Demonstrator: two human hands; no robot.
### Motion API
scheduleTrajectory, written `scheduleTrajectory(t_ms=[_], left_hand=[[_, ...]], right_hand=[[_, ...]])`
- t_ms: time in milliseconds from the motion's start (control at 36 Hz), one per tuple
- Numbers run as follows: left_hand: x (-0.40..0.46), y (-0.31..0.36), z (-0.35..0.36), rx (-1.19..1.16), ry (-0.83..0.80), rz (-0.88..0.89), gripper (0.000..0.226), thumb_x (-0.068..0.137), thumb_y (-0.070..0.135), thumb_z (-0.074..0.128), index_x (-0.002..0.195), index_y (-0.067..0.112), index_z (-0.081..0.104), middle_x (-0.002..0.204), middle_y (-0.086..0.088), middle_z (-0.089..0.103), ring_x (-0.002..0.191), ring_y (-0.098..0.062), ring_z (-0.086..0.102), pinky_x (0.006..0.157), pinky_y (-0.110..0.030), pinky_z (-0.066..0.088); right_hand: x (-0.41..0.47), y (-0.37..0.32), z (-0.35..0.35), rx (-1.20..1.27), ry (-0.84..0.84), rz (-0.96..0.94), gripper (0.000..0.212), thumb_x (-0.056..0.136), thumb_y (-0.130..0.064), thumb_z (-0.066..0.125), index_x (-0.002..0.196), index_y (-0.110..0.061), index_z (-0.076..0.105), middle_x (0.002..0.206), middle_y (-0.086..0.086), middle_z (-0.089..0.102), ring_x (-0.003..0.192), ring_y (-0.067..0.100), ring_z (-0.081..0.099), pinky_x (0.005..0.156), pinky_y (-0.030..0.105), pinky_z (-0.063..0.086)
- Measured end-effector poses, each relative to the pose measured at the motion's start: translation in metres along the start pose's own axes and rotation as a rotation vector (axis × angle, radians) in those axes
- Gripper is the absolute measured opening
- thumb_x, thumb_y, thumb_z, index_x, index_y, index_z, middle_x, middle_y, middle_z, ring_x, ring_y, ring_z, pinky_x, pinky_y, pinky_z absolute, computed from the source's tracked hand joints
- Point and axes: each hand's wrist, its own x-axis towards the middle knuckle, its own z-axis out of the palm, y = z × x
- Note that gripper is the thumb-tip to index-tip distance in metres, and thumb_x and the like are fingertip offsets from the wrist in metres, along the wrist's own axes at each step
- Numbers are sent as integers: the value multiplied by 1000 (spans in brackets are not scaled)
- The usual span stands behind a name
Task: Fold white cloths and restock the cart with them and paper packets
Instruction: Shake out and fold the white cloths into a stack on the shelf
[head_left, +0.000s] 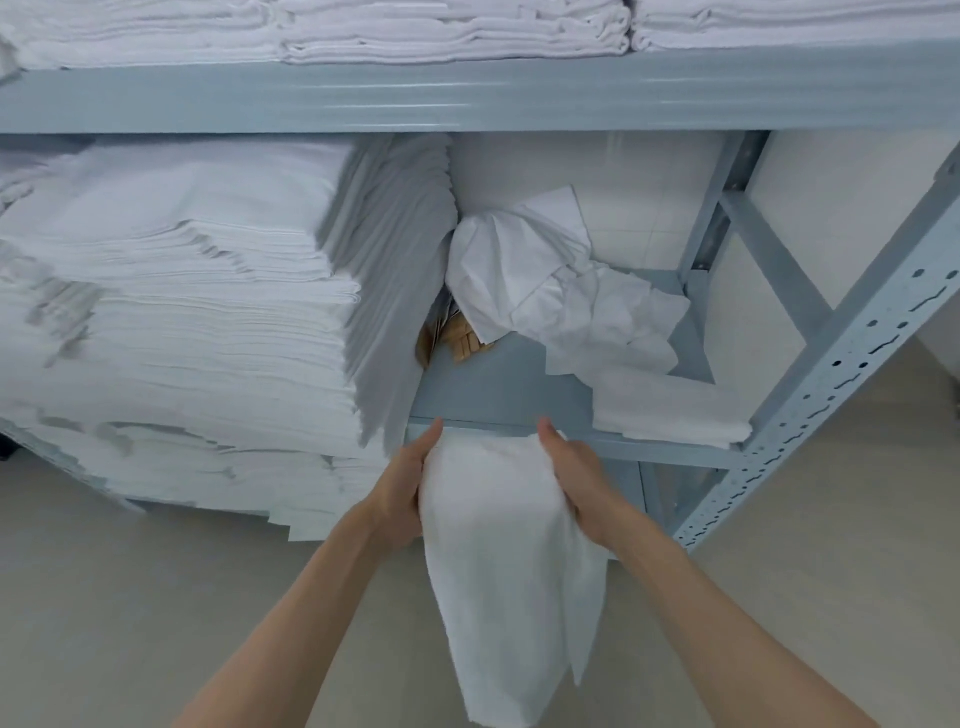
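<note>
White linens (197, 291) stacked on shelf (498, 384)

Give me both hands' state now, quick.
Left hand: closed, gripping the cloth at its left edge.
Right hand: closed, gripping the cloth at its right edge.

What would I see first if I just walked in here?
Two hands, the left hand and the right hand, hold up a white cloth at the front. Left of them, a big stack of folded cloths fills the grey shelf.
</note>
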Motion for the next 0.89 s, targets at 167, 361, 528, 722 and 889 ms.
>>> scheduleTrajectory(t_ms=[167,361,528,722,889], left_hand=[[13,-17,-53,-147,132,-94,53,98,48,52,128,5,64,122,-18,69,115,-35,64,106,-48,44],[27,-33,-77,-365,222,-311,38,94,28,60,116,-2,63,99,-21,74,85,-36,71,81,-48,52],[32,-39,-64,-224,225,-393,37,83,6,72,119,3,64,105,-19,70,92,-35,66,81,-52,55],[39,-20,-40,-326,57,-245,37,81,12,72,114,-4,62,97,-22,74,78,-36,74,61,-48,60],[44,-11,-36,-285,-76,-165,45,90,16,66,130,-2,57,123,-23,67,107,-37,69,80,-52,59]], right_hand=[[0,2,-9,209,253,-46,41,90,-52,64,105,-14,60,100,4,71,91,23,69,84,37,55],[-15,17,-36,385,349,1,32,93,-28,66,118,-10,60,108,8,72,98,28,69,86,41,55],[-30,33,-58,465,347,54,37,88,-16,65,122,-1,63,119,20,68,102,32,66,89,46,51],[-49,49,-80,419,357,80,33,81,-25,78,103,-2,70,97,14,76,84,28,74,64,36,59],[-52,77,-88,213,367,243,21,82,-9,74,98,3,69,89,20,75,73,31,71,60,32,55]])
